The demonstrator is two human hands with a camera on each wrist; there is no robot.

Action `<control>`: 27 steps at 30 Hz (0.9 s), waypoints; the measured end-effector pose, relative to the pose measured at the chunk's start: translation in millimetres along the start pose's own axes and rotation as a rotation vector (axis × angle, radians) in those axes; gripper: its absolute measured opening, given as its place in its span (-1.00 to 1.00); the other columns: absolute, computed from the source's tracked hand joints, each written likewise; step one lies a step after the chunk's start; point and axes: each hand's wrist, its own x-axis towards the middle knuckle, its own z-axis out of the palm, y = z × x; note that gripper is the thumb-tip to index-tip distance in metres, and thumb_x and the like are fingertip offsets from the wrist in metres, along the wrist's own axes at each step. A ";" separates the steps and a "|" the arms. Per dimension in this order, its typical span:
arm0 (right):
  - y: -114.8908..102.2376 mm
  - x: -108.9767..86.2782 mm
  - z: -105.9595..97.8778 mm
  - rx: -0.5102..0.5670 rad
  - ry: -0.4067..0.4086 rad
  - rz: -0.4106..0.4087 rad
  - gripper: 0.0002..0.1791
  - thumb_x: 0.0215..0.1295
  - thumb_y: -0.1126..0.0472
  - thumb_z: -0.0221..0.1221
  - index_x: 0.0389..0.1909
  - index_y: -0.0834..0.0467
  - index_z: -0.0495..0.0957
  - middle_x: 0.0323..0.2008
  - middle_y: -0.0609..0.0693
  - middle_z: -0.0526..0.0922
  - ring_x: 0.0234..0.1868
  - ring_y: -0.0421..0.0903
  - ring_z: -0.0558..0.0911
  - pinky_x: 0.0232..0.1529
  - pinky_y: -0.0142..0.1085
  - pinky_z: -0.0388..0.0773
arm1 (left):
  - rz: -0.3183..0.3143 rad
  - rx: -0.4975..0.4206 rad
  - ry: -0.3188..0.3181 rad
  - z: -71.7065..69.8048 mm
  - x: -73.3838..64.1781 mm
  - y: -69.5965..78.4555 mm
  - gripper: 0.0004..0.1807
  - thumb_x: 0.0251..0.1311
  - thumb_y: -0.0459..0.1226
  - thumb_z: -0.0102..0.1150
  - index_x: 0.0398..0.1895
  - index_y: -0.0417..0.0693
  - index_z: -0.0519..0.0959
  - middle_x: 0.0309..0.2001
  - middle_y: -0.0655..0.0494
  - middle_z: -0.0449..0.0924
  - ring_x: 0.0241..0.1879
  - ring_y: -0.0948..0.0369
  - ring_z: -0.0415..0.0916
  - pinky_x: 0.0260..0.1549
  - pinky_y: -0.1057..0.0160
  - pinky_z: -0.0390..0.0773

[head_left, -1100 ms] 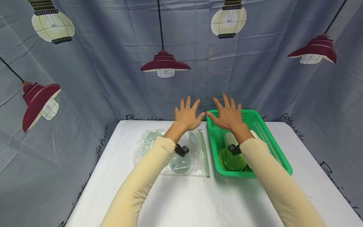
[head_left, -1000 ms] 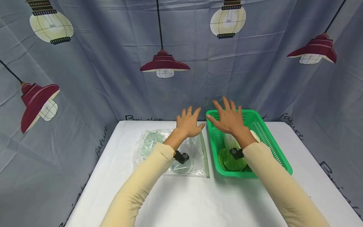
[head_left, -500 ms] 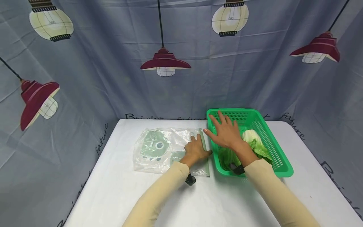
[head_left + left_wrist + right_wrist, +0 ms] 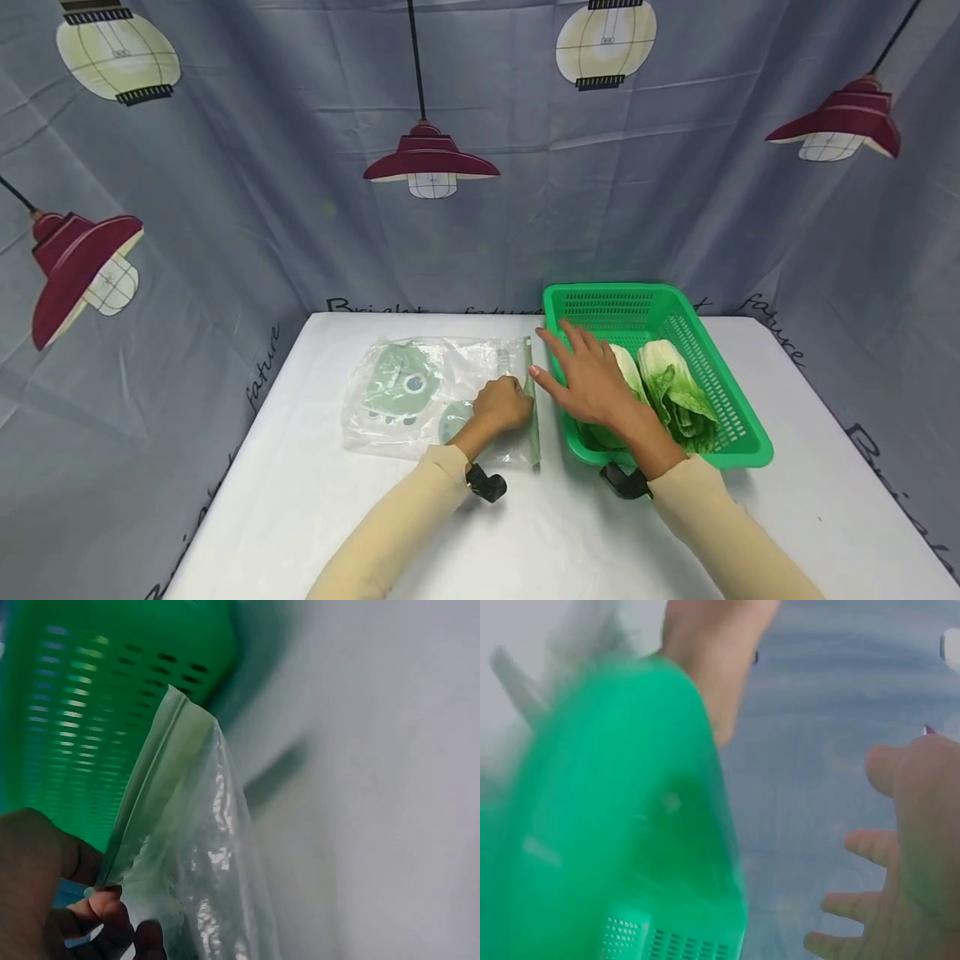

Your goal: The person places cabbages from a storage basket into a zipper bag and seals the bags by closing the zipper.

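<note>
A clear zip bag [image 4: 390,442] printed with a pale green cartoon face lies flat on the white table. My left hand [image 4: 504,407] pinches its green zip edge [image 4: 142,795] between thumb and fingers, and in the left wrist view the bag's corner stands up from the grip. My right hand [image 4: 592,379] hovers over the left side of a green plastic basket [image 4: 738,459], fingers spread and holding nothing; the right wrist view shows the same spread fingers [image 4: 855,906]. Inside the basket lie two napa cabbages, the right one [image 4: 675,387] in plain sight and the left one [image 4: 628,367] partly hidden by my right hand.
The basket stands just right of the bag on the white table [image 4: 570,533]. A grey-blue curtain [image 4: 525,233] printed with lamps hangs behind the table and along both sides.
My left hand has come down from above the table's far edge onto the bag and taken hold of its zip edge. The right hand has lowered and drawn nearer over the basket.
</note>
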 end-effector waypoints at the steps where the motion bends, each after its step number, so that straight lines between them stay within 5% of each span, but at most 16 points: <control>1: -2.5 -3.5 2.1 0.000 0.000 -0.013 -0.32 0.43 -0.19 0.03 0.47 0.03 0.24 0.43 0.28 0.16 0.39 0.37 0.16 0.21 0.43 0.06 | 0.022 -0.043 0.015 -3.5 -4.3 -2.9 -0.80 0.11 -0.16 0.09 -0.63 0.06 0.43 -0.67 0.19 0.44 -0.66 0.22 0.38 -0.67 0.22 0.37; 6: -24.0 -19.9 17.4 -0.061 -0.030 -0.108 -0.49 0.36 -0.08 0.18 0.23 0.09 0.53 0.34 0.25 0.33 0.41 0.32 0.15 0.26 0.38 0.05 | 0.125 -0.231 0.102 -22.1 -31.7 -17.0 -0.87 0.10 -0.25 0.12 -0.58 0.01 0.50 -0.69 0.25 0.41 -0.71 0.29 0.32 -0.73 0.31 0.30; 11: -46.8 -32.2 39.0 -0.157 -0.047 -0.236 -0.59 0.26 -0.09 0.26 -0.06 0.13 0.69 0.24 0.16 0.50 0.43 0.24 0.17 0.32 0.28 0.04 | 0.193 -0.320 0.174 -32.6 -57.3 -23.2 -0.88 0.12 -0.32 0.11 -0.55 -0.01 0.48 -0.69 0.26 0.38 -0.75 0.34 0.26 -0.79 0.39 0.22; 18: -67.9 -36.4 67.9 -0.244 -0.203 -0.327 -0.30 0.26 -0.09 0.19 0.34 0.20 0.41 0.38 0.10 0.33 0.46 0.15 0.15 0.37 0.15 0.06 | 0.328 -0.266 0.320 -56.2 -82.6 -19.0 -0.88 0.16 -0.34 0.07 -0.50 0.04 0.42 -0.62 0.28 0.38 -0.73 0.38 0.25 -0.77 0.40 0.27; 23: -71.3 -37.0 77.6 -0.250 -0.386 -0.289 -0.34 0.26 -0.11 0.19 0.30 0.18 0.46 0.40 0.12 0.29 0.44 0.08 0.20 0.36 0.09 0.14 | 0.482 -0.193 0.541 -84.1 -92.9 -8.7 -0.83 0.12 -0.38 0.08 -0.55 0.04 0.39 -0.60 0.30 0.35 -0.68 0.37 0.28 -0.73 0.35 0.33; 27: -66.2 -34.8 82.0 -0.281 -0.340 -0.223 -0.41 0.24 -0.13 0.26 0.23 0.06 0.52 0.27 0.10 0.44 0.34 0.07 0.34 0.26 0.08 0.27 | 0.503 -0.127 0.623 -95.9 -95.7 -6.3 -0.80 0.05 -0.39 0.14 -0.60 0.04 0.38 -0.65 0.28 0.34 -0.71 0.37 0.23 -0.76 0.35 0.28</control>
